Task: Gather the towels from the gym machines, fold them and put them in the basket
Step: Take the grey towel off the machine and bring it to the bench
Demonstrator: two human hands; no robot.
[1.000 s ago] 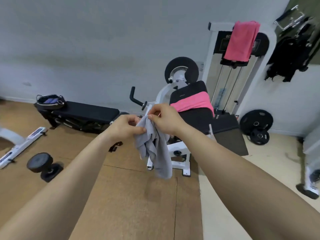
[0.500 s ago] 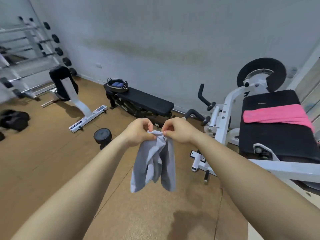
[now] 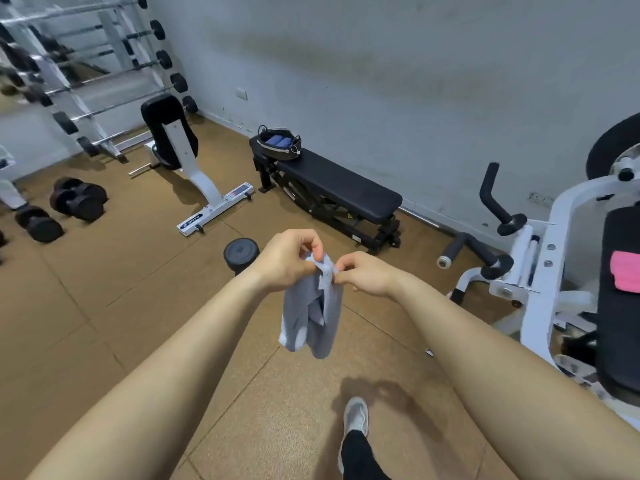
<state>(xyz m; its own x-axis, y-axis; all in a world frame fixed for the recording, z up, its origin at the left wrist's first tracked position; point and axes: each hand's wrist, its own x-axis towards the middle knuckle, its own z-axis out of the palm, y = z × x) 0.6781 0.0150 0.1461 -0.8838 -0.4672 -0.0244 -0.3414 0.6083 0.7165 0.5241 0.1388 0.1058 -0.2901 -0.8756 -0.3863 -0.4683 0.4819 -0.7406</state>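
Grey towel point(image 3: 311, 313) beneath both hands point(image 3: 325, 268)

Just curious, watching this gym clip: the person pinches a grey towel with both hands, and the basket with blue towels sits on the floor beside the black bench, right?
Not quite. The head view shows the basket resting on top of the black bench, at its far end, not on the floor. The rest holds: left hand and right hand pinch the grey towel.

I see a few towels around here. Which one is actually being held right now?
The grey towel, pinched at its top edge by both hands and hanging in mid-air. The pink towel lies on the machine's black pad, and blue rolled ones sit in the basket.
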